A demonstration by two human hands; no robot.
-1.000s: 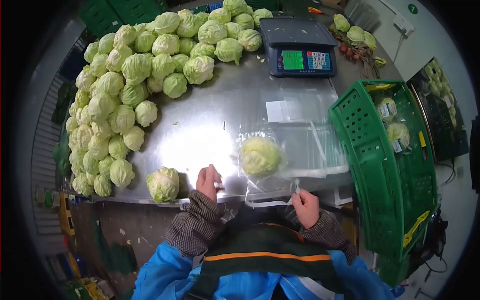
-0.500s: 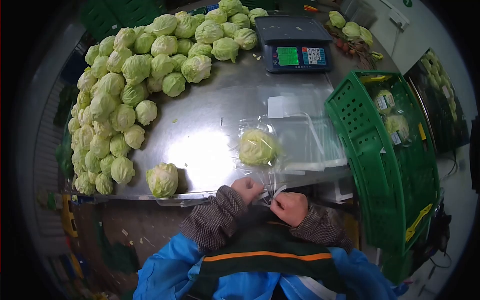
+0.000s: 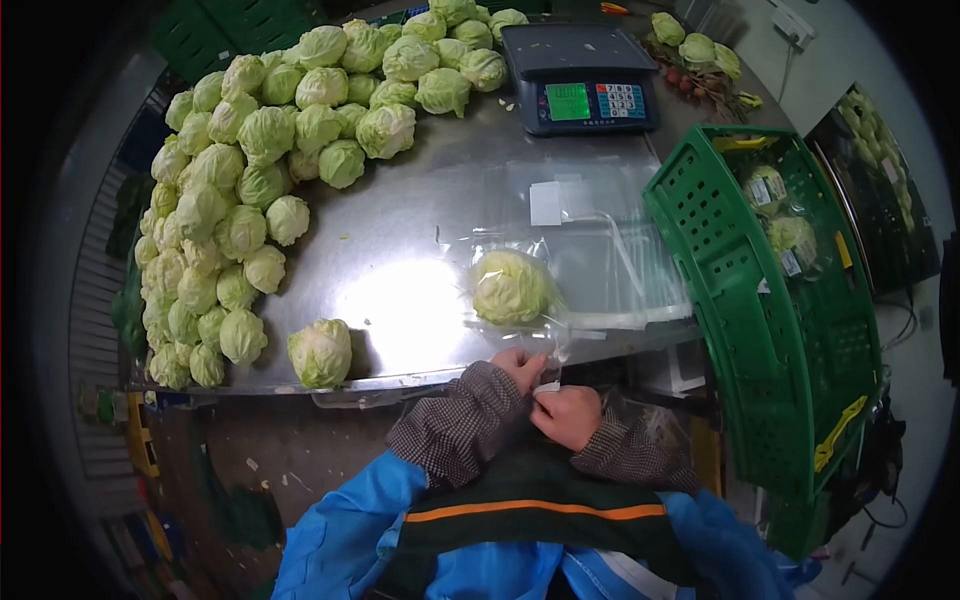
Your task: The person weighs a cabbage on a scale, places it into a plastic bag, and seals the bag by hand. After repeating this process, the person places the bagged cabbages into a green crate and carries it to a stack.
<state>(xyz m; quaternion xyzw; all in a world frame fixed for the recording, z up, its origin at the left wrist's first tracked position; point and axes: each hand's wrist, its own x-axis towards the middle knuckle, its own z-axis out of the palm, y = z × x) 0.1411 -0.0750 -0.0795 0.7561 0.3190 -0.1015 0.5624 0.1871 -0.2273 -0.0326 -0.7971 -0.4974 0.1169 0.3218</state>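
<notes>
A pale green cabbage [image 3: 512,286] lies inside a clear plastic bag [image 3: 553,330] near the table's front edge. My left hand [image 3: 520,369] is closed on the bag's gathered end. Just below it, my right hand [image 3: 568,416] is also closed, pinching the same end where a small white strip shows. Both hands are at the table edge, close together. To the right of the cabbage lie flat clear bags [image 3: 610,270] with a white label-like piece [image 3: 545,203] on top. A single unwrapped cabbage [image 3: 320,353] sits to the left of my hands.
Many cabbages [image 3: 240,180] are heaped along the left and back of the metal table [image 3: 390,215]. A scale [image 3: 580,85] with a lit green display stands at the back. On the right, a green crate [image 3: 720,290] holds bagged, labelled cabbages [image 3: 790,240].
My hands have drawn closer together at the bag's end, the left one moving right and slightly up. The white strip now shows less, between my fingers. The view has shifted slightly.
</notes>
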